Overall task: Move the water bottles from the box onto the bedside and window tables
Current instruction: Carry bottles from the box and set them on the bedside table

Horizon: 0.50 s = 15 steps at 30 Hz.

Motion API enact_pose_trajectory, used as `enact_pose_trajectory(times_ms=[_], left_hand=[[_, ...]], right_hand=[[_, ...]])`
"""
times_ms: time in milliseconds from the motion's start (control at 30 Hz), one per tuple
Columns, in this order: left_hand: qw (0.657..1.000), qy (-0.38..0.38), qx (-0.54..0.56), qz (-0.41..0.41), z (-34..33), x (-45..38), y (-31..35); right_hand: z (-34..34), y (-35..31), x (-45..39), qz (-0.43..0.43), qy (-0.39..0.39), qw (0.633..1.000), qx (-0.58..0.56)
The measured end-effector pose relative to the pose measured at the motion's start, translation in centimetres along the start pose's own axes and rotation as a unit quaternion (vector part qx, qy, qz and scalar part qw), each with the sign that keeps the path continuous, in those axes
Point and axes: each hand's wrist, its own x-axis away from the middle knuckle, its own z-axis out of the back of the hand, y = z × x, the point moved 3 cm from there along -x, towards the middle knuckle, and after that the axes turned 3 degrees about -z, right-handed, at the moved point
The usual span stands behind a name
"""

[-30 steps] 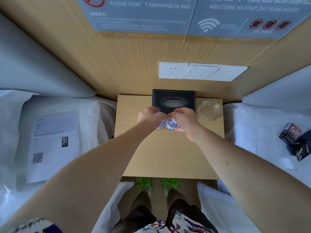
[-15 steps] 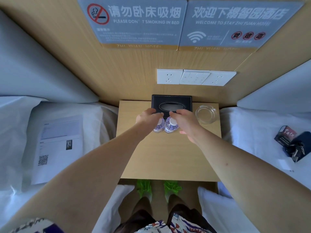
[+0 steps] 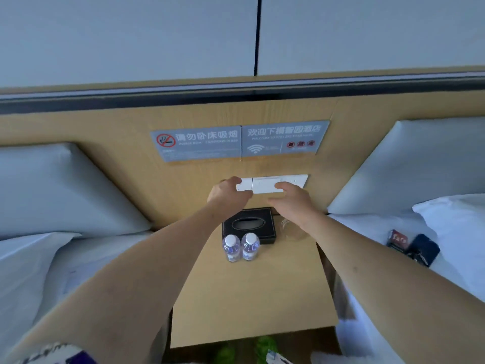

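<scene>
Two small clear water bottles with white caps stand upright side by side on the wooden bedside table (image 3: 252, 298): the left bottle (image 3: 231, 248) and the right bottle (image 3: 250, 246), just in front of the black tissue box (image 3: 248, 225). My left hand (image 3: 227, 193) and my right hand (image 3: 293, 203) hang in the air above and behind the bottles, in front of the wall sockets. Both hands hold nothing, with fingers loosely curled and apart. No box of bottles shows in the head view.
A glass ashtray (image 3: 292, 229) sits right of the tissue box, partly behind my right wrist. White beds flank the table; the right bed carries a small red-and-black pack (image 3: 396, 240) and a dark pouch with keys (image 3: 423, 248). Sockets (image 3: 273, 183) and signs (image 3: 238, 141) hang on the headboard.
Both hands have let go of the two bottles and lifted away from them. The camera has tilted up, so the wall and headboard fill more of the view.
</scene>
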Motion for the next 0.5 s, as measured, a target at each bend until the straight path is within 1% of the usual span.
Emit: enact_pose_trajectory(times_ms=[167,233,367,500], left_hand=[[0.993,-0.023,-0.029,-0.116,1.1,1.1,6.7],[0.982,-0.04,-0.058,-0.175,0.6,2.3,9.4],[0.949,-0.09,-0.099,-0.285,-2.4,5.8,14.4],[0.905,-0.137,-0.128,-0.381,-6.9,11.1,19.3]], right_hand=[[5.7,-1.2,4.8,0.023,0.094,0.993,0.066],[7.7,-0.7,7.4,0.011,0.133,0.989,0.07],[11.0,2.1,13.6,-0.05,0.206,0.975,0.062],[14.0,6.8,20.8,-0.11,0.279,0.952,0.067]])
